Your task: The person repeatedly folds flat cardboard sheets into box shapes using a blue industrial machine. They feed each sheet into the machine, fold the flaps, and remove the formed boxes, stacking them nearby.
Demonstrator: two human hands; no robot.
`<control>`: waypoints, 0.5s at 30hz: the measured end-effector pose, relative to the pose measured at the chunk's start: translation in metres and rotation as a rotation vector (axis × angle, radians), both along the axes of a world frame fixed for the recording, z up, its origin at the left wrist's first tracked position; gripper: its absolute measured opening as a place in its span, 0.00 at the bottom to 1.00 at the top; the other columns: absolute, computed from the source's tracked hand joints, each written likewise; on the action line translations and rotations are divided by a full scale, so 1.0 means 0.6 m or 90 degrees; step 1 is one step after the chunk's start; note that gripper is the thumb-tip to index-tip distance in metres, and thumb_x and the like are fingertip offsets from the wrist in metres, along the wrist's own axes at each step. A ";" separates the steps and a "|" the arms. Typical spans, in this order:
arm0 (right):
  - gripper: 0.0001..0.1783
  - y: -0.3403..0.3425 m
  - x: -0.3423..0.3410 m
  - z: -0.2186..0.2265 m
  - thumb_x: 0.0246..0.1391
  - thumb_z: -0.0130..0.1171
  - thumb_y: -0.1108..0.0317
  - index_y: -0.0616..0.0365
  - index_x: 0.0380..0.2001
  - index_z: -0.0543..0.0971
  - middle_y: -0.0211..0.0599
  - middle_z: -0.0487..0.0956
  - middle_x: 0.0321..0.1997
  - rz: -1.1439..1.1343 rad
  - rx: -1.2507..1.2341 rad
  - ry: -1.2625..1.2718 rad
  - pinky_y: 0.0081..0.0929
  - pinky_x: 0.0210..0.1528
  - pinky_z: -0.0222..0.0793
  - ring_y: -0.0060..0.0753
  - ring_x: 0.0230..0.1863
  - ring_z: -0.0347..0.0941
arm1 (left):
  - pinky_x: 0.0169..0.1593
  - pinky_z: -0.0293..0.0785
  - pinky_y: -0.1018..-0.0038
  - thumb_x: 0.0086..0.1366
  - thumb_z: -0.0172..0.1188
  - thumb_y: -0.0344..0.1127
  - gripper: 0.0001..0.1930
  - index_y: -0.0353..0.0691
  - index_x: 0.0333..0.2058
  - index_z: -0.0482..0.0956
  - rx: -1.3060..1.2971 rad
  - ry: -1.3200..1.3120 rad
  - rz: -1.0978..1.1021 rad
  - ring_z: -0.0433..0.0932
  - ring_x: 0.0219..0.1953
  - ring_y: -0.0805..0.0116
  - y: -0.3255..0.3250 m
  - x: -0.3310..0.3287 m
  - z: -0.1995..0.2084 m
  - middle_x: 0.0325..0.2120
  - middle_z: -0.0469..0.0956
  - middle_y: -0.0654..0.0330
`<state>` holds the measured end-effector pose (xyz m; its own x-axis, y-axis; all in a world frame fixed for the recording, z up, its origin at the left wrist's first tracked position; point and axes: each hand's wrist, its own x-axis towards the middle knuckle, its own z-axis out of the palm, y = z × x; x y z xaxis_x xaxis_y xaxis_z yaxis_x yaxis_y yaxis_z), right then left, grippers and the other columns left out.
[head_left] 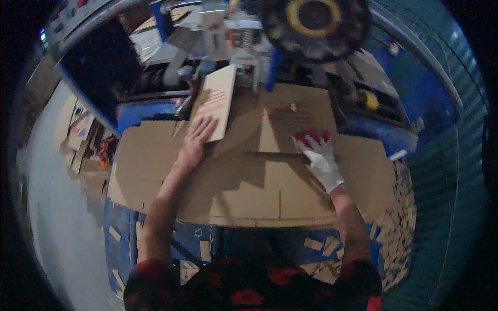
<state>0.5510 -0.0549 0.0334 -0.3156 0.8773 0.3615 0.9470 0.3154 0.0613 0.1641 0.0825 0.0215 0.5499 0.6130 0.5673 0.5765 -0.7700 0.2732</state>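
My bare left hand (197, 139) rests with outstretched fingers on the near end of a pale cardboard piece (222, 92) with red print, which sits tilted left of centre. In a white glove with red fingers, my right hand (319, 159) lies spread on the near right part of a brown cardboard sheet (298, 98), also printed in red. Beneath both is a broad cardboard-covered worktop (233, 192). Whether the left thumb grips the pale piece's underside is hidden.
A machine with a large dark wheel (315, 26) rises beyond the worktop, with blue metal housings (98, 72) beside it. Small cardboard offcuts (397, 228) are heaped at the right and scattered over the blue base below. Cardboard pieces (83, 129) and an orange object (107, 152) are at the left.
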 end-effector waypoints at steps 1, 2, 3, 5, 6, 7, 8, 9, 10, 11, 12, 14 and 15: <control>0.34 0.051 0.003 0.005 0.38 0.57 0.77 0.44 0.55 0.72 0.41 0.72 0.54 -0.027 0.025 -0.100 0.54 0.65 0.53 0.51 0.57 0.67 | 0.66 0.56 0.62 0.57 0.58 0.31 0.30 0.44 0.60 0.65 -0.021 0.059 0.039 0.57 0.65 0.49 0.034 0.009 -0.004 0.62 0.62 0.51; 0.34 0.092 0.012 0.014 0.39 0.58 0.76 0.43 0.55 0.72 0.41 0.73 0.54 -0.030 0.034 -0.119 0.52 0.64 0.56 0.51 0.56 0.67 | 0.67 0.52 0.62 0.60 0.51 0.31 0.28 0.45 0.62 0.64 -0.050 0.065 0.057 0.55 0.66 0.48 0.069 0.025 -0.007 0.63 0.60 0.52; 0.33 0.130 0.019 0.023 0.40 0.59 0.75 0.43 0.55 0.72 0.41 0.73 0.54 -0.038 0.041 -0.147 0.49 0.62 0.58 0.50 0.56 0.68 | 0.67 0.51 0.62 0.61 0.46 0.31 0.28 0.44 0.63 0.61 -0.011 0.058 0.066 0.56 0.65 0.48 0.100 0.044 -0.011 0.63 0.60 0.50; 0.32 0.192 0.021 0.032 0.43 0.59 0.72 0.43 0.56 0.72 0.41 0.74 0.53 -0.092 0.010 -0.180 0.45 0.59 0.63 0.50 0.54 0.70 | 0.64 0.58 0.60 0.61 0.46 0.29 0.30 0.38 0.63 0.55 -0.027 0.187 0.203 0.60 0.63 0.46 0.166 0.094 -0.007 0.62 0.58 0.47; 0.31 0.215 0.027 0.041 0.44 0.59 0.71 0.44 0.56 0.71 0.42 0.74 0.53 -0.141 -0.029 -0.187 0.44 0.57 0.65 0.50 0.54 0.70 | 0.64 0.58 0.60 0.60 0.46 0.27 0.30 0.31 0.62 0.54 -0.088 0.137 0.225 0.60 0.63 0.46 0.190 0.117 -0.003 0.62 0.58 0.43; 0.30 0.235 0.033 0.051 0.46 0.59 0.69 0.45 0.56 0.71 0.42 0.74 0.53 -0.198 -0.053 -0.212 0.42 0.54 0.67 0.50 0.53 0.71 | 0.64 0.58 0.60 0.60 0.46 0.26 0.29 0.27 0.61 0.54 -0.096 0.081 0.261 0.59 0.63 0.45 0.204 0.133 0.001 0.62 0.57 0.41; 0.30 0.244 0.037 0.057 0.47 0.59 0.69 0.46 0.57 0.70 0.44 0.74 0.53 -0.248 -0.076 -0.138 0.42 0.55 0.67 0.49 0.53 0.71 | 0.65 0.57 0.61 0.60 0.46 0.26 0.29 0.25 0.60 0.55 -0.075 0.028 0.275 0.58 0.63 0.44 0.209 0.146 0.004 0.62 0.56 0.40; 0.30 0.243 0.044 0.062 0.47 0.59 0.70 0.48 0.57 0.70 0.45 0.73 0.54 -0.302 -0.091 -0.079 0.42 0.56 0.66 0.49 0.53 0.72 | 0.65 0.55 0.61 0.59 0.46 0.25 0.29 0.27 0.61 0.55 -0.022 -0.014 0.233 0.58 0.63 0.44 0.202 0.145 0.004 0.61 0.57 0.40; 0.30 0.235 0.050 0.064 0.48 0.59 0.70 0.49 0.58 0.69 0.47 0.73 0.55 -0.332 -0.089 -0.021 0.43 0.56 0.66 0.49 0.52 0.72 | 0.66 0.54 0.61 0.59 0.46 0.24 0.30 0.29 0.61 0.55 -0.029 -0.014 0.202 0.58 0.63 0.44 0.183 0.136 0.005 0.61 0.58 0.39; 0.30 0.209 0.062 0.065 0.50 0.59 0.69 0.51 0.58 0.68 0.47 0.73 0.55 -0.297 -0.055 -0.010 0.43 0.55 0.67 0.51 0.52 0.71 | 0.65 0.55 0.61 0.59 0.47 0.24 0.30 0.32 0.62 0.55 -0.019 0.002 0.165 0.58 0.63 0.46 0.157 0.116 0.003 0.61 0.59 0.41; 0.30 0.174 0.076 0.061 0.51 0.59 0.67 0.53 0.59 0.68 0.48 0.73 0.55 -0.243 -0.003 0.000 0.43 0.54 0.67 0.53 0.52 0.71 | 0.65 0.56 0.62 0.59 0.48 0.25 0.30 0.34 0.62 0.56 -0.047 0.052 0.141 0.58 0.64 0.47 0.121 0.086 -0.002 0.61 0.59 0.44; 0.29 0.096 0.100 0.049 0.54 0.57 0.67 0.54 0.60 0.66 0.51 0.71 0.57 -0.209 -0.031 0.163 0.42 0.55 0.66 0.56 0.54 0.69 | 0.62 0.60 0.60 0.59 0.51 0.31 0.29 0.40 0.60 0.61 -0.092 0.091 0.176 0.62 0.62 0.50 0.028 0.002 -0.015 0.61 0.61 0.49; 0.28 0.042 0.107 0.037 0.54 0.56 0.65 0.55 0.59 0.67 0.52 0.70 0.58 -0.194 -0.016 0.173 0.43 0.58 0.64 0.56 0.57 0.67 | 0.60 0.63 0.59 0.59 0.54 0.36 0.27 0.42 0.59 0.64 -0.053 0.060 0.227 0.65 0.60 0.52 -0.018 -0.052 -0.017 0.60 0.63 0.52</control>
